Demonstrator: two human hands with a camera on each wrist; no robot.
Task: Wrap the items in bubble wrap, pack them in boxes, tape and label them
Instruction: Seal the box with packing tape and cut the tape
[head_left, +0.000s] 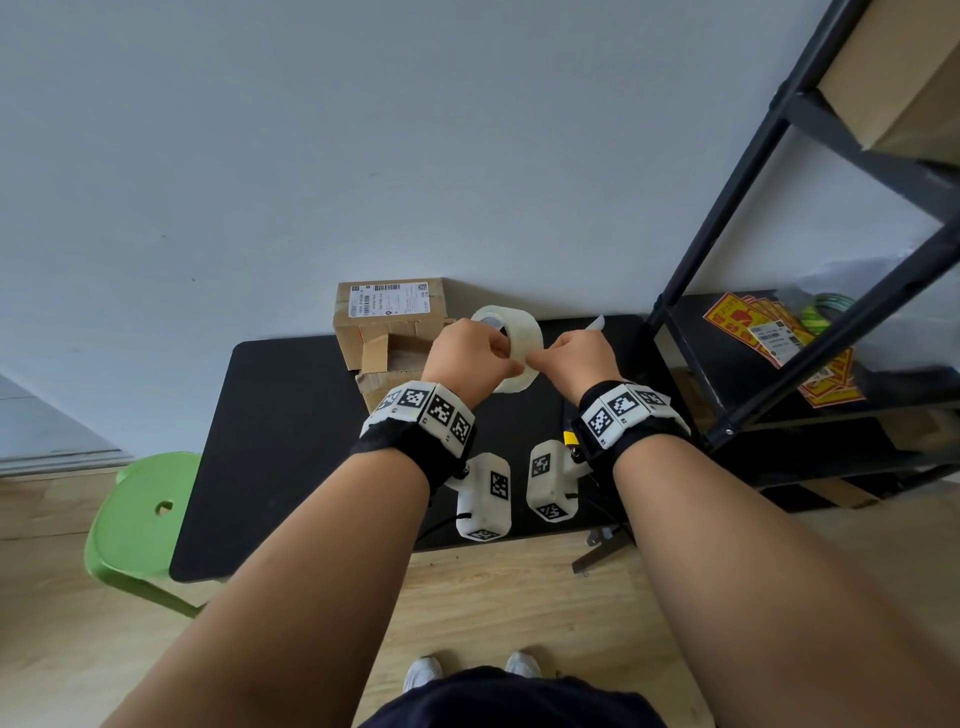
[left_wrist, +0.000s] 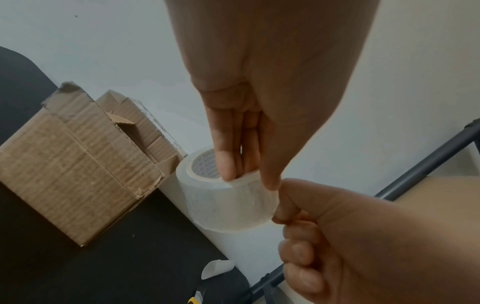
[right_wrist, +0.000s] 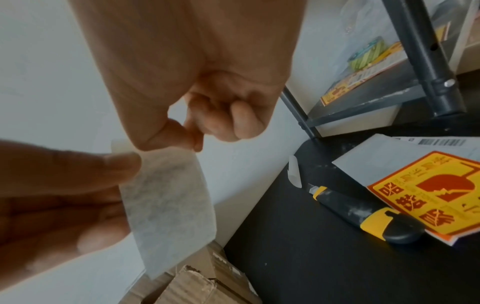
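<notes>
A roll of clear packing tape (head_left: 514, 332) is held up over the black table (head_left: 291, 441). My left hand (head_left: 493, 358) grips the tape roll (left_wrist: 223, 201), with fingers (left_wrist: 228, 164) inside the core and the thumb on the outer face. My right hand (head_left: 540, 358) pinches the loose tape end between thumb and forefinger at the roll's edge, and the right hand (right_wrist: 193, 142) shows the same pinch on the tape (right_wrist: 166, 201). A brown cardboard box (left_wrist: 72, 181) with raised flaps sits to the left. Behind it, against the wall, stands a labelled box (head_left: 389, 312).
A yellow-and-black utility knife (right_wrist: 363, 214), a yellow-red sticker (right_wrist: 428, 197), a white shipping label (right_wrist: 384, 162) and a curled paper scrap (right_wrist: 294, 172) lie on the table's right side. A black metal shelf (head_left: 779, 260) stands right, a green stool (head_left: 140, 514) left.
</notes>
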